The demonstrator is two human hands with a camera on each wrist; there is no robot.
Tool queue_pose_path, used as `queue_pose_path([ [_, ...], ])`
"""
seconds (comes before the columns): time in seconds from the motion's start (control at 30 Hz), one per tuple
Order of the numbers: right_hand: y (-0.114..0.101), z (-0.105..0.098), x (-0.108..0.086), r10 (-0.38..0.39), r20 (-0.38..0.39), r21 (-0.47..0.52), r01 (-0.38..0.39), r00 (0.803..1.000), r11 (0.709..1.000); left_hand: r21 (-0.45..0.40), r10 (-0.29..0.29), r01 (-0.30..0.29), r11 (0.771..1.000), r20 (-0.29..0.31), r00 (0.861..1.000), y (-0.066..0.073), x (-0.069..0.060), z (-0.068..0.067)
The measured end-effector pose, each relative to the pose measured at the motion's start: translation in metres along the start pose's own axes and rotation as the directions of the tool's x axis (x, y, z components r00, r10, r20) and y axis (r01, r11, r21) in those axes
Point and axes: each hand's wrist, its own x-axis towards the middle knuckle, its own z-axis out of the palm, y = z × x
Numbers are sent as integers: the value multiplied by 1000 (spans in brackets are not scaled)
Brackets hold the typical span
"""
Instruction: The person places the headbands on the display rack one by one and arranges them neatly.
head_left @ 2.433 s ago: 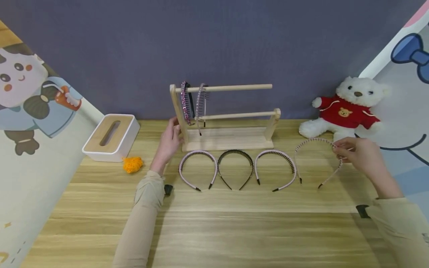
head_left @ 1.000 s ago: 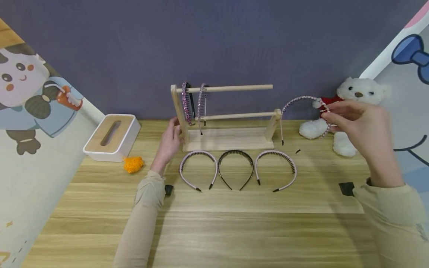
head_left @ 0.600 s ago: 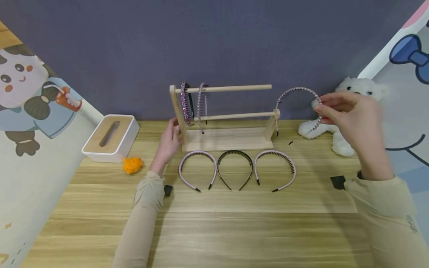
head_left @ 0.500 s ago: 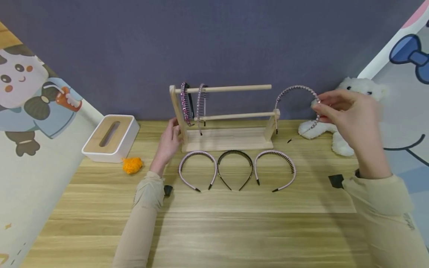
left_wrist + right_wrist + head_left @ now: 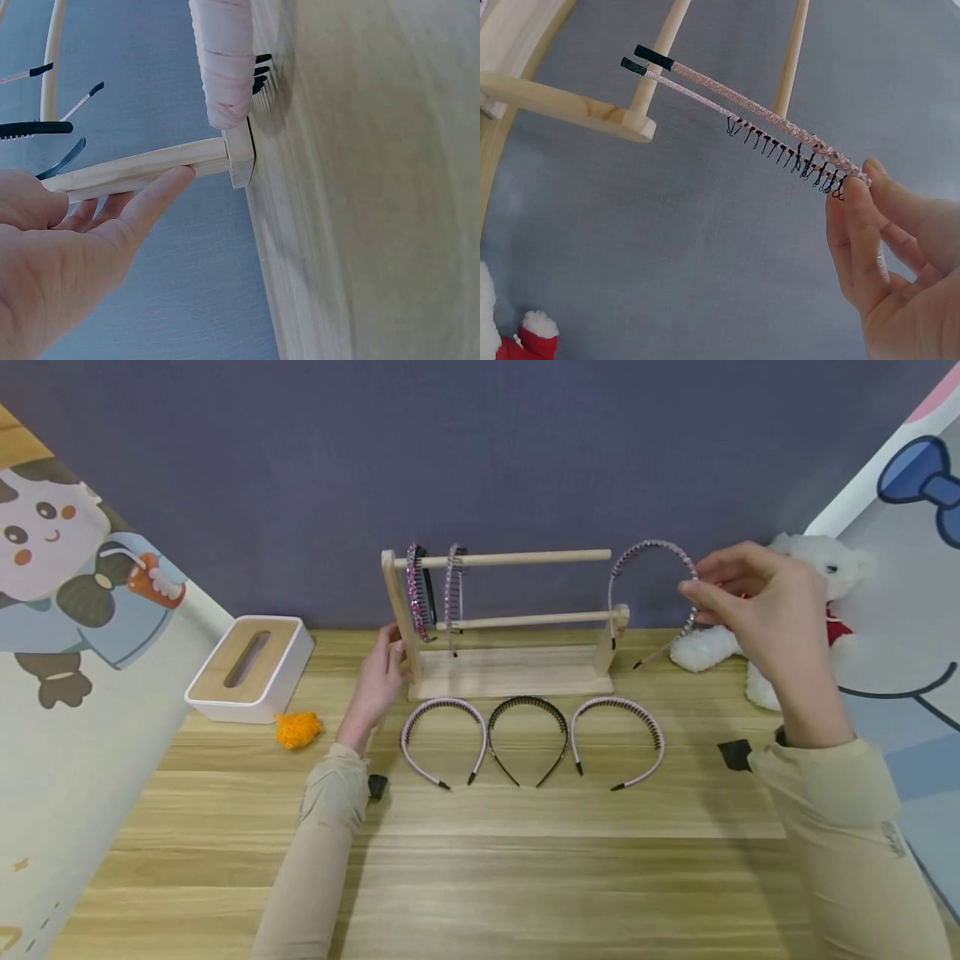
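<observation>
My right hand (image 5: 772,610) pinches a pink wrapped headband (image 5: 654,545) by one side of its arch, beyond the right end of the wooden rack (image 5: 517,670). In the right wrist view the headband (image 5: 742,101) shows small black comb teeth and two black-tipped ends pointing at the rack's rods. My left hand (image 5: 377,681) holds the rack's left upright (image 5: 142,166), thumb on one side and fingers on the other. On the rack's left end hang a sparkly pink headband (image 5: 414,589) and a thin pale one (image 5: 452,585).
Three headbands lie in a row before the rack: pink (image 5: 406,731), black (image 5: 527,700) and pink (image 5: 654,718). A white tissue box (image 5: 281,681) and orange yarn-like bundle (image 5: 297,729) sit left. A white teddy bear (image 5: 701,649) sits right, partly behind my right hand.
My right hand has lifted the pink wrapped headband off the table and carried it up and left to the rack's right end. My left hand has stayed on the upright.
</observation>
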Motion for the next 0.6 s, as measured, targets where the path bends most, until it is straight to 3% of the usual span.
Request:
queue_pose_path([
  [0.33,-6,12,14,-30,-24,41,31,999,999,0,8,-8,1000,-4,1000,0,0,0],
  [0.6,-14,23,20,-74,-42,6,74,996,997,-4,20,-21,1000,-5,1000,-1,1,1],
])
